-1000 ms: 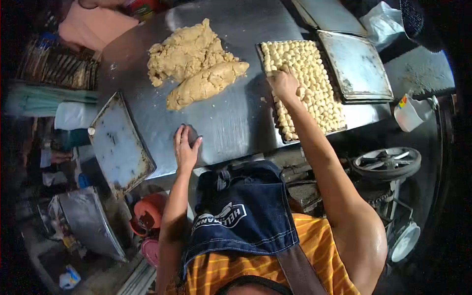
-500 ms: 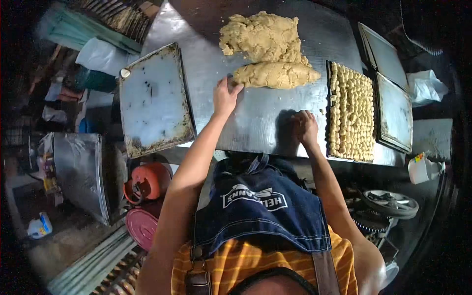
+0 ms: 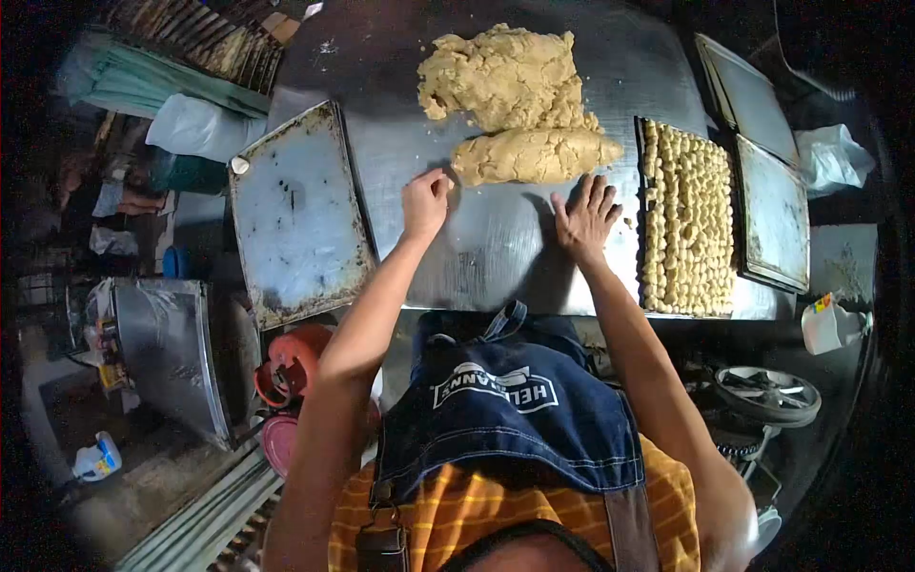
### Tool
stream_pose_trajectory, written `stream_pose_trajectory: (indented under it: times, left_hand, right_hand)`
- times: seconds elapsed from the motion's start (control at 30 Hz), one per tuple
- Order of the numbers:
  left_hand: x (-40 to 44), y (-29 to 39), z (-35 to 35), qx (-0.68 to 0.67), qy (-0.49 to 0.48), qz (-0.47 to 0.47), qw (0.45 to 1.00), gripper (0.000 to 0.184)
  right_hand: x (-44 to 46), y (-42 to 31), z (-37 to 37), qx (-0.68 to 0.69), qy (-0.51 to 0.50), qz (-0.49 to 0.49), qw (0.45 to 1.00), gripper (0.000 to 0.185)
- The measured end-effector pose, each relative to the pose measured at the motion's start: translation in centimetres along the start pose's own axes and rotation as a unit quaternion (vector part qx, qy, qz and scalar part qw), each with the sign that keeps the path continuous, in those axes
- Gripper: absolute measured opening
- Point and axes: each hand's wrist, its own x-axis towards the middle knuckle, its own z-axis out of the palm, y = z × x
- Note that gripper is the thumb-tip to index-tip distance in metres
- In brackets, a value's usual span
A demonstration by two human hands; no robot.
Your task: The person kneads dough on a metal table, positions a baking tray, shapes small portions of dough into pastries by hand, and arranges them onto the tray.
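Both hands being held near the dough roll.
The right hand (image 3: pixel 586 217), raised from the near bench edge and now being held open, is being brought beside the thick, pale-yellow dough roll (image 3: pixel 536 157) on the shiny metal bench (image 3: pixel 486 272); the left hand (image 3: pixel 425 205) is being kept curled near its other end, so the roll is being flanked from both sides. Whether anything is being gripped in the left, or the roll touched by the right, is being hidden by angle and shadow.

Dough (image 3: pixel 500 78) left of filled tray (image 3: pixel 688 219)
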Motion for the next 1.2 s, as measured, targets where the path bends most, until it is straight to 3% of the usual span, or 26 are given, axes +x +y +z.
stream_pose_trajectory:
  times: [0.1,0.27,0.33,0.37,0.43,0.63,0.7,0.77,0.8,0.93,1.0,1.1,1.13,1.2]
  left_hand:
    - [-1.3,3.1,1.4,0.022,0.067,0.042,0.997,0.017]
    - [-0.4,1.3,2.0,0.177,-0.005,0.015,0.984,0.018]
    - [-1.5,1.0,1.4,0.183,-0.006,0.014,0.983,0.019]
    - [-1.8,1.0,1.2,0.181,-0.012,0.026,0.983,0.020]
    - [-1.7,1.1,1.0,0.172,-0.027,0.059,0.983,0.023]
    - [-1.7,0.9,1.1,0.173,0.025,0.083,0.981,0.024]
    - [-2.7,0.0,-0.7,0.151,-0.013,0.130,0.980,0.027]
    - [-4.2,-0.8,-2.3,0.127,-0.057,0.171,0.975,0.031]
    - [-4.5,-0.8,-2.4,0.117,-0.062,0.172,0.976,0.031]
    - [-5.1,-0.6,-2.7,0.115,-0.060,0.190,0.973,0.025]
    - [-3.9,-0.9,-3.6,0.084,-0.099,0.150,0.980,0.025]
    - [-2.5,-0.2,-3.7,0.020,-0.182,0.009,0.983,0.026]
    - [-2.7,0.2,-3.6,0.017,-0.182,0.014,0.983,0.026]
    - [-3.7,1.3,-3.8,-0.236,-0.168,-0.135,0.947,0.026]
  right_hand:
    - [-0.4,0.2,-0.7,0.000,0.048,-0.059,0.997,0.094]
    - [-0.8,2.2,-0.4,-0.028,0.087,-0.187,0.978,0.073]
    - [-2.0,5.2,-2.3,0.068,0.038,-0.341,0.937,0.042]
    - [-2.8,6.3,-3.0,0.073,0.035,-0.348,0.934,0.042]
    - [-3.6,7.8,-4.4,0.092,-0.145,-0.339,0.925,0.020]
    - [-1.0,7.2,-6.8,0.082,-0.202,-0.323,0.921,0.029]
    - [-1.7,7.0,-7.1,0.344,-0.237,-0.135,0.898,0.020]
    - [-3.0,6.5,-7.3,0.570,-0.244,0.070,0.781,0.013]
    - [-3.6,5.9,-7.6,0.564,-0.241,0.078,0.786,0.013]
    - [-6.3,2.0,-8.2,0.663,-0.252,0.234,0.665,0.027]
    - [-7.3,0.0,-8.3,0.663,-0.283,0.271,0.638,0.039]
    - [-7.4,-4.7,-8.4,0.669,-0.290,0.267,0.629,0.036]
    - [-6.8,-6.2,-8.3,0.652,-0.283,0.250,0.658,0.032]
    - [-5.5,-8.4,-7.5,0.636,-0.278,0.227,0.683,0.030]
